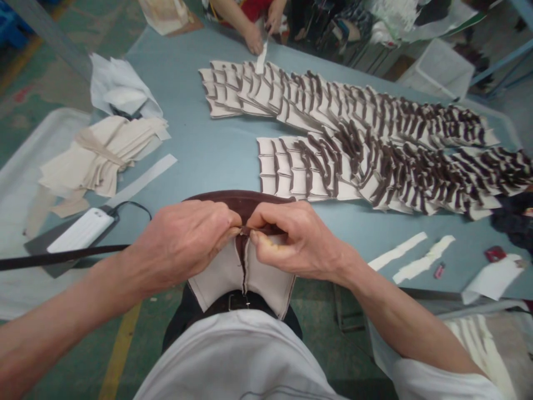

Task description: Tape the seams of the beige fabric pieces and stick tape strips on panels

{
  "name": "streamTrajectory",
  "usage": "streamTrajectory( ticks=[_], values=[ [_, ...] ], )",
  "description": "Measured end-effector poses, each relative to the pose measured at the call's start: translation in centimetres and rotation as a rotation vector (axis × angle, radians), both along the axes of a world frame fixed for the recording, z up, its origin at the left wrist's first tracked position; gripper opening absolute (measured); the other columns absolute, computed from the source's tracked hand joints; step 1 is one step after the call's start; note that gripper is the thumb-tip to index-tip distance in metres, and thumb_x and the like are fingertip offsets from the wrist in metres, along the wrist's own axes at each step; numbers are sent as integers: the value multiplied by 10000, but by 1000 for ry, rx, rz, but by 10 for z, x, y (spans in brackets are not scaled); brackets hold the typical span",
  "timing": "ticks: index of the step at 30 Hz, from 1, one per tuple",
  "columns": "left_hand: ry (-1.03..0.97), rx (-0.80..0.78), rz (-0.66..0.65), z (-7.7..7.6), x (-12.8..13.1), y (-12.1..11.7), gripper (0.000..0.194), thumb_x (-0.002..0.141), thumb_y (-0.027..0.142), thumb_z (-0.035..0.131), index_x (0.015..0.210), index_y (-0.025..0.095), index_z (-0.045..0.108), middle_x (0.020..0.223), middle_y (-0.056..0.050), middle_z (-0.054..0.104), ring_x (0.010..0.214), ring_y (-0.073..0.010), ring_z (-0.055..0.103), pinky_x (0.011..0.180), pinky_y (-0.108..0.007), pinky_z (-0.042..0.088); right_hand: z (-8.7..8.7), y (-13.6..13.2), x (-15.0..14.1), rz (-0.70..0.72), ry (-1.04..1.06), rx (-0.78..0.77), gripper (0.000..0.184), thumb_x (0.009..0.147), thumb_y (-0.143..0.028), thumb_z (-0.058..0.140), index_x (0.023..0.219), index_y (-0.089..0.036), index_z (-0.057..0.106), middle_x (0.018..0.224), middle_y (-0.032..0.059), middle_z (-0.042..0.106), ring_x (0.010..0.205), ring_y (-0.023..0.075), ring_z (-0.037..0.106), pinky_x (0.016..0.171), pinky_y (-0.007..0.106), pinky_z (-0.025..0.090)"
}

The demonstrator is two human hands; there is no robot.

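Close to my body, at the table's near edge, is a sewn piece with white panels (216, 280) and a dark brown curved band (250, 201). A gap with brown edging runs down between its two white panels. My left hand (187, 236) pinches the brown edging at the top of this gap, thumb against fingers. Right beside it, my right hand (291, 239) grips the same edging between thumb and forefinger. Both sets of fingertips nearly touch. The exact spot under them is partly hidden.
Two long rows of similar white-and-brown pieces (266, 166) cover the table's far side. A co-worker's hands (255, 39) hold a white strip there. On the left lie a tied cream bundle (95, 153) and a white device with a cable (81, 230). Paper strips (397, 251) lie at right.
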State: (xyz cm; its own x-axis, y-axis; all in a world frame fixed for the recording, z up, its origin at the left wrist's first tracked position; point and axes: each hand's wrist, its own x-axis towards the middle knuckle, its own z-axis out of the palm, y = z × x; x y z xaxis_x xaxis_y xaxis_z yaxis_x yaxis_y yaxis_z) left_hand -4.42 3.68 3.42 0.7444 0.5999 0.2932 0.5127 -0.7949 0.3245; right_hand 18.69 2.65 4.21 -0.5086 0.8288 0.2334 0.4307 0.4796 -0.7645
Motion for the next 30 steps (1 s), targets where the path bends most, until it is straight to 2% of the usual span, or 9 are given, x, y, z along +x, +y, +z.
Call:
streamTrajectory(
  ticks=[3,5,7,11,15,21,25,27,30],
  values=[
    [0,160,77,-11,6,-1,319,1090,225,417,846,249,622,663,-16,684,607,-208,645,604,-341,417,-8,1,-1,-49,42,87,108,768,-138,524,707,-197,590,588,-74,524,514,74,348,532,222,298],
    [-11,165,115,-15,7,0,322,1103,255,417,854,248,621,661,-14,697,594,-204,653,595,-334,421,-12,0,-1,-63,50,116,112,779,-139,532,714,-197,601,586,-73,534,507,74,361,525,221,300],
    [-21,86,93,-15,4,1,318,1112,286,414,871,244,618,687,-15,717,611,-203,670,616,-324,445,-13,-2,0,-50,38,130,122,793,-132,535,728,-199,613,592,-72,553,497,74,373,525,220,310],
    [-69,-164,-68,-1,-3,6,335,1122,354,381,935,233,631,790,-31,742,655,-198,669,662,-310,474,-10,-7,1,-12,-17,183,149,835,-108,536,772,-197,637,624,-56,600,515,81,444,554,222,342],
    [-22,-294,-96,12,-6,8,388,1119,428,390,893,231,637,785,-41,700,691,-211,651,666,-318,447,-5,-11,1,19,-104,256,170,915,-130,540,810,-190,658,653,-30,641,577,103,544,586,235,363],
    [-51,-453,-138,17,-5,11,332,1078,375,530,784,231,587,662,21,599,581,-157,549,584,-291,363,1,-16,3,83,-231,307,246,1075,-228,494,921,-187,682,748,20,708,679,153,586,654,284,390],
    [-121,-533,-173,25,-3,7,306,1044,264,543,739,230,536,626,36,567,556,-133,518,561,-279,355,8,-17,8,147,-176,210,231,1097,-263,507,966,-192,684,836,32,754,740,156,622,718,291,429],
    [-139,-523,-178,27,-2,2,310,1027,207,529,720,232,497,606,45,543,536,-124,497,552,-281,343,10,-16,13,173,-144,152,172,1065,-276,569,980,-193,694,858,33,764,763,156,646,728,285,442],
    [-117,-350,-140,23,-4,-2,302,1018,184,513,722,237,490,595,45,532,509,-130,474,540,-310,302,6,-10,23,128,-152,118,137,998,-314,665,953,-191,704,831,29,756,743,157,648,703,275,435]
  ],
)
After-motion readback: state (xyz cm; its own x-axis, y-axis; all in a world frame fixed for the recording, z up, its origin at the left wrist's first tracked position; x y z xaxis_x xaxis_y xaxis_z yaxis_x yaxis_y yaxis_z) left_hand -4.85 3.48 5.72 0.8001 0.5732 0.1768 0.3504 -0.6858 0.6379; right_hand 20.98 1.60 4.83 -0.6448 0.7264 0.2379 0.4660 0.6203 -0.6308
